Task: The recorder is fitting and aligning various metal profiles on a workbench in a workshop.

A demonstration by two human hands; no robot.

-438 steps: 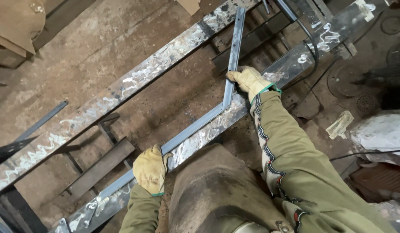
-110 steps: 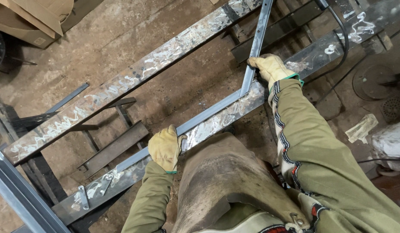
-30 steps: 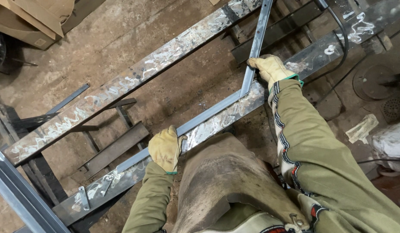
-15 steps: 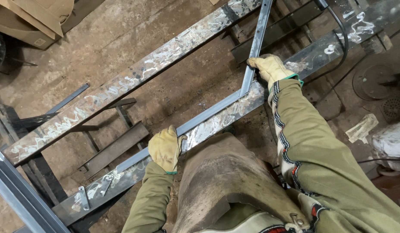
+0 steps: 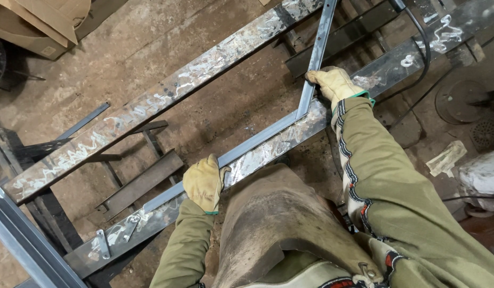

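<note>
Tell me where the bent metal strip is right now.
In the head view, the bent metal strip lies on the near steel beam, centre frame, with the left hand and right hand on it.

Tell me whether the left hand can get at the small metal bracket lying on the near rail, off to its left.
Probably yes: the left hand rests on the grey angle bar, and the small bracket lies uncovered on the same near rail with nothing between.

Both hands, left hand (image 5: 203,183) and right hand (image 5: 335,84), wear yellow leather gloves with green cuffs, olive sleeves, brown leather apron (image 5: 281,218).
</note>
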